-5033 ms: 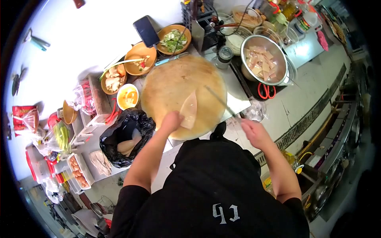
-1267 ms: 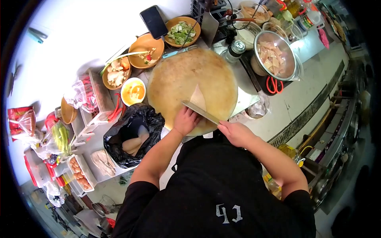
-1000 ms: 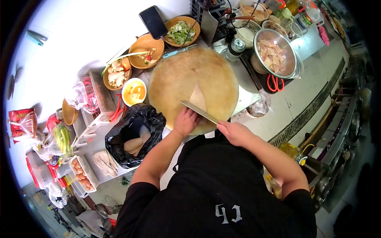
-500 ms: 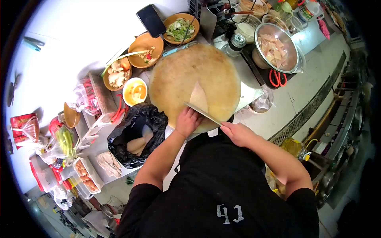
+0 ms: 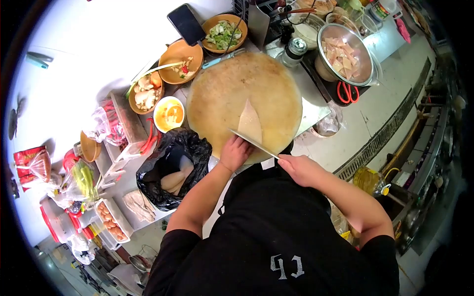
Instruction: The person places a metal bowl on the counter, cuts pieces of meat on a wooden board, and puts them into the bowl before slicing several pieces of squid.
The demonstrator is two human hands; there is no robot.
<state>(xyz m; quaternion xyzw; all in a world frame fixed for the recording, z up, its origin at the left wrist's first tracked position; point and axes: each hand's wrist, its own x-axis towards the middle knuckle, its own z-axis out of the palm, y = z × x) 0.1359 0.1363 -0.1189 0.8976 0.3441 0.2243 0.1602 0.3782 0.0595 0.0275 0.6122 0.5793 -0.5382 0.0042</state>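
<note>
Holding a knife [image 5: 256, 143] across a pale meat piece [image 5: 251, 121] on the round board [image 5: 217, 93].
R hand [image 5: 298, 169] closed on the handle; L hand [image 5: 234, 154] has fingers bent, tips right by the blade, can't tell if gripping. Meat lies on the board's near half, pointed end away from hands. Blk bag [image 5: 147, 180] w/ whole pieces [image 5: 173, 183] just beside board, near L; steel bowl [image 5: 364, 55] w/ slices [image 5: 340, 56] upper R.
</note>
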